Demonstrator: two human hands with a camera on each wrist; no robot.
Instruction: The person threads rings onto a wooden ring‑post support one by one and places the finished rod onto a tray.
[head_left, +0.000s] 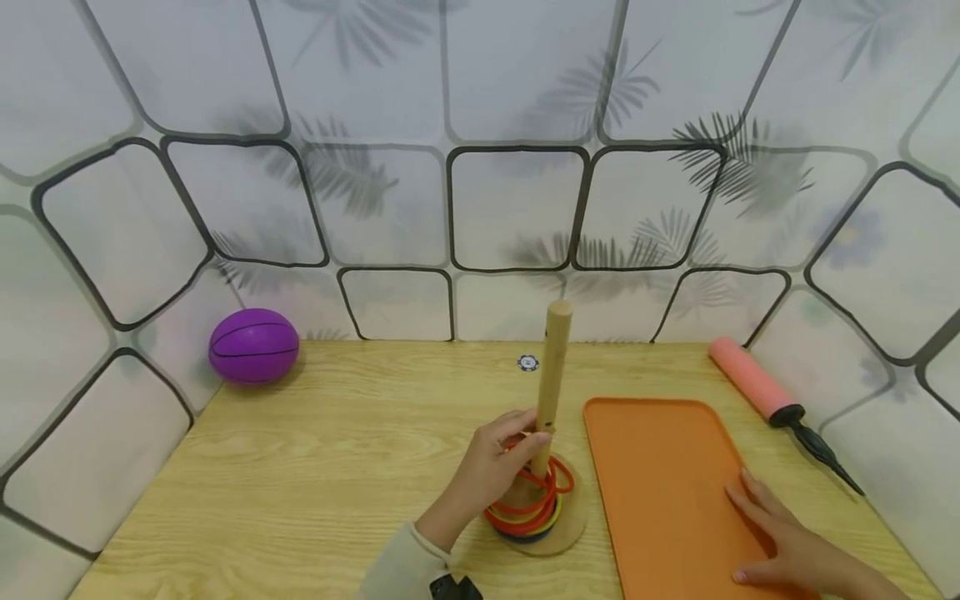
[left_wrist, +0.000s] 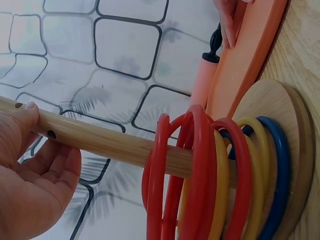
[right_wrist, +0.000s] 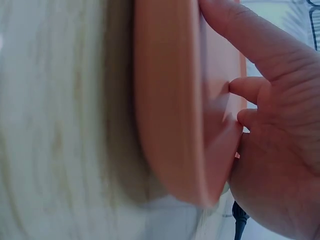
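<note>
A wooden post (head_left: pixel 553 375) rises from a round wooden base (head_left: pixel 573 521), with red, yellow and blue rings (left_wrist: pixel 200 165) piled round its lower part. My left hand (head_left: pixel 498 458) grips the post above the rings, thumb on one side and fingers on the other; dark holes mark the wood near the thumb. On the right lies an orange tray (head_left: pixel 660 483). Over its near right part, my right hand (head_left: pixel 787 537) rests with spread fingers, the fingertips inside the rim. In the right wrist view the tray's curved edge (right_wrist: pixel 170 125) runs alongside the thumb.
A purple ball (head_left: pixel 253 347) sits at the table's back left corner. Behind the post lies a small chip-like disc (head_left: pixel 528 362). A pink hand pump (head_left: pixel 757 383) with a black end lies right of the tray. Patterned cloth walls (head_left: pixel 390 208) enclose the wooden table (head_left: pixel 300 467).
</note>
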